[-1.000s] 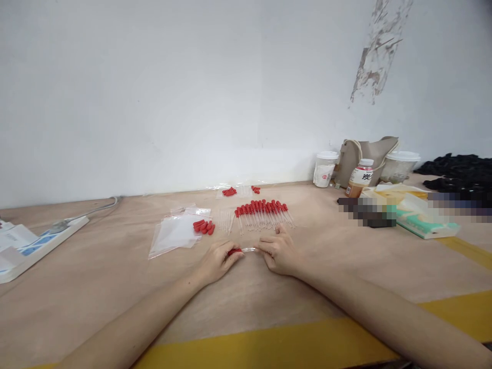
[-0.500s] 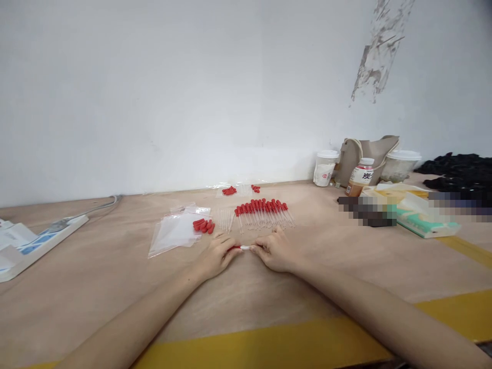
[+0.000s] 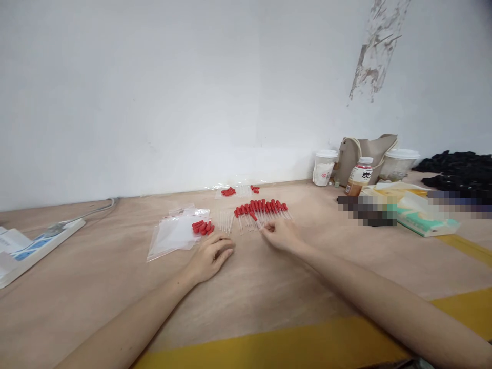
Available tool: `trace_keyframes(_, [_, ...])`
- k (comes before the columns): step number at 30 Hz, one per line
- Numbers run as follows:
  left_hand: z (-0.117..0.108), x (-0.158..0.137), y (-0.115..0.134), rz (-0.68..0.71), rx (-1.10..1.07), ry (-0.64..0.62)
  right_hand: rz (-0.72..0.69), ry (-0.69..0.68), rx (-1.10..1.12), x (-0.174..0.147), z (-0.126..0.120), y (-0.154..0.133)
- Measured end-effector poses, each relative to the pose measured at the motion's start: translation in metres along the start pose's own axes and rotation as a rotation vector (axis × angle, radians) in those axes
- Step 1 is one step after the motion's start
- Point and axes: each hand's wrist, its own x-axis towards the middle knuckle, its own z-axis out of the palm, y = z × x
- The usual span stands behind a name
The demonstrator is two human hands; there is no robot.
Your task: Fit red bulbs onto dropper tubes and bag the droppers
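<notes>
My right hand (image 3: 282,234) pinches the clear tube of a dropper with a red rubber bulb (image 3: 253,217), held at the front of a row of similar red-bulb droppers (image 3: 265,207). My left hand (image 3: 211,257) rests on the table with thumb and fingers apart and nothing between them. Beyond it lie several bare clear tubes (image 3: 224,220) side by side. A small pile of loose red rubber bulbs (image 3: 203,227) sits on the clear plastic bags (image 3: 169,241), just past my left hand.
More red bulbs (image 3: 228,191) lie on clear plastic by the wall. A power strip (image 3: 46,246) is at the left. On the right stand a lidded cup (image 3: 324,169), a drink bottle (image 3: 359,178), a beige bag (image 3: 348,154) and a tissue pack (image 3: 426,218).
My hands have separated. The right one has carried the dropper away to the row, while the left has let go of its red bulb and opened.
</notes>
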Motion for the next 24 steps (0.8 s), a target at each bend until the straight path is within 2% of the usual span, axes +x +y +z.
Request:
trace_keyframes(4, [0.002,0.000,-0.003,0.002,-0.022,-0.067,0.148,0.083,-0.068,0.034,0.015,-0.007])
trace_keyframes(9, [0.001,0.000,-0.002,-0.010,-0.042,-0.097,0.201,0.133,-0.150,0.065,0.039,-0.019])
trace_keyframes(14, [-0.001,0.000,-0.001,0.004,-0.064,-0.100,0.237,0.107,-0.182,0.075,0.048,-0.017])
trace_keyframes(19, [0.000,0.001,-0.002,0.007,-0.081,-0.112,0.222,0.108,-0.197,0.071,0.049,-0.016])
trace_keyframes(24, [0.000,0.001,-0.001,-0.005,-0.089,-0.140,0.053,0.153,-0.175,0.065,0.051,-0.033])
